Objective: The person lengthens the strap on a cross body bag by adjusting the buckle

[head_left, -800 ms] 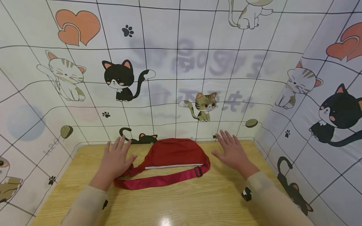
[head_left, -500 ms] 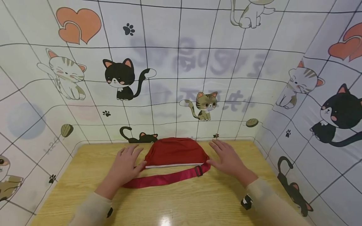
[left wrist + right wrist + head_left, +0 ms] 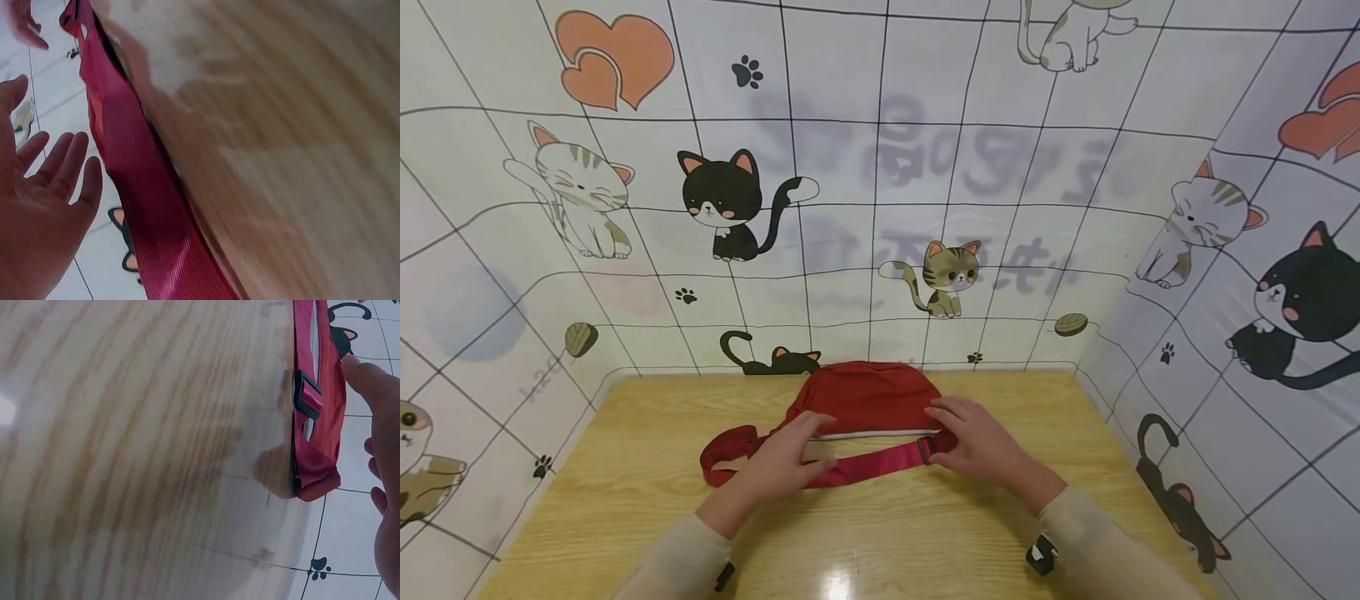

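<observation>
A red waist bag (image 3: 872, 396) lies on the wooden table near the back wall, its white-edged zip side toward me. Along its front runs a crimson strap (image 3: 868, 468) with a black slider buckle (image 3: 924, 451) near the right end; the strap loops out at the left. My left hand (image 3: 778, 462) hovers over the strap and the bag's lower left, fingers spread and relaxed. In the left wrist view that hand (image 3: 47, 212) has nothing in its grasp beside the strap (image 3: 140, 181). My right hand (image 3: 981, 442) is at the bag's right end, fingertips overlapping it, thumb by the buckle.
The light wooden table (image 3: 850, 542) ends at a white wall cloth (image 3: 842, 308) printed with cartoon cats, hearts and grid lines, which also closes in both sides. A small black device (image 3: 1041, 556) sits under the right wrist.
Both hands have come inward and down from either side to the bag. The left moved right over the strap, the right moved left onto the bag's end. The bag stays about in place.
</observation>
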Demonstrator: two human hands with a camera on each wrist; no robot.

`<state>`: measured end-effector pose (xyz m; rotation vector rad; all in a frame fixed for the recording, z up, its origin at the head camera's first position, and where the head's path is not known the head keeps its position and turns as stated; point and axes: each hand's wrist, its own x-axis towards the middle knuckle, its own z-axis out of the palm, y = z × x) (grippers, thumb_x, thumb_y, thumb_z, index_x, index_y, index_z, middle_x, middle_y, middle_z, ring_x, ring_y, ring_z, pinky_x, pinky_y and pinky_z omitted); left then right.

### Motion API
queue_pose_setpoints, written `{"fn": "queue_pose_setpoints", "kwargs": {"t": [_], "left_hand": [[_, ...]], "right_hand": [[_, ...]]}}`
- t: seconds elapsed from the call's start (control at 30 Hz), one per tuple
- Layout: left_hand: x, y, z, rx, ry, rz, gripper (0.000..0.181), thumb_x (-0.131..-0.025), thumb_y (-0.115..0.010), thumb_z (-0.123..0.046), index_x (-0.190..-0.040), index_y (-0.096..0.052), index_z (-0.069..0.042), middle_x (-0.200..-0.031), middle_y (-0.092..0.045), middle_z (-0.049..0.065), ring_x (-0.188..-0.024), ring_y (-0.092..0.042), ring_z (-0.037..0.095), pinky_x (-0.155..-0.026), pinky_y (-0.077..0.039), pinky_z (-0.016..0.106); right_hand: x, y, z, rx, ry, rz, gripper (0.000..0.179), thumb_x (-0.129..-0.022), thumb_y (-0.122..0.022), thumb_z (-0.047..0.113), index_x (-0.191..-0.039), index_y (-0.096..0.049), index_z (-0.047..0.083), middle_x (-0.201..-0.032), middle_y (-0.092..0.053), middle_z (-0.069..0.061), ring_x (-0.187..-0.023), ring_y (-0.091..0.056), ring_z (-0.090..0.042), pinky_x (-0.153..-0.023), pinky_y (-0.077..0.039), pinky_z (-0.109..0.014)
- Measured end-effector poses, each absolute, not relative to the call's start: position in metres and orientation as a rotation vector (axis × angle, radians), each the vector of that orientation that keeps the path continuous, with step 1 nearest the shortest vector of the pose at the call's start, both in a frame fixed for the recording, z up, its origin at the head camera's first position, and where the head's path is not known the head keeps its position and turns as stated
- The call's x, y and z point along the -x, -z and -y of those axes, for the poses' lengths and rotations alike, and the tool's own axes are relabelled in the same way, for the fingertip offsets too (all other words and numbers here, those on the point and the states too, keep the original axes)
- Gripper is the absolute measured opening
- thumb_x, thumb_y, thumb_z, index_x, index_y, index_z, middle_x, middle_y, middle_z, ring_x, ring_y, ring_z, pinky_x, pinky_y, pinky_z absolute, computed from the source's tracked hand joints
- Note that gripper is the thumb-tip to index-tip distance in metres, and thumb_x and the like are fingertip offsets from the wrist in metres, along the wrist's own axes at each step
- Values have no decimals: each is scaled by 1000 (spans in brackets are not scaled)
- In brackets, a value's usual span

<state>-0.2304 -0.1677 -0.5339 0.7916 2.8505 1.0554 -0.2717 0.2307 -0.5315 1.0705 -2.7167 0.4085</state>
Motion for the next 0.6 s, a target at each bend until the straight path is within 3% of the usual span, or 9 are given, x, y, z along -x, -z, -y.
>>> {"fn": "queue_pose_setpoints", "kwargs": {"t": [0.43,0.6], "left_hand": [[235,539,127,-819,-1103,-2645,56,-104,-81,-35,-151,-59,-14,-141,-65,3,-130,-64,21,-107,-56,47],[246,540,115,-826,-1025,-2636,57,-102,-83,-37,-150,-59,-17,-138,-65,0,-125,-65,17,-107,-56,43]], "right_hand": [[268,538,-216,-1188,-337,2771,71,-93,-92,37,-153,-62,13,-154,-60,-6,-143,-55,-30,-119,-46,-55],[265,534,-213,-1209,-303,2767,67,-93,-93,35,-149,-65,12,-145,-63,-5,-136,-58,-28,-116,-49,-52]]}}
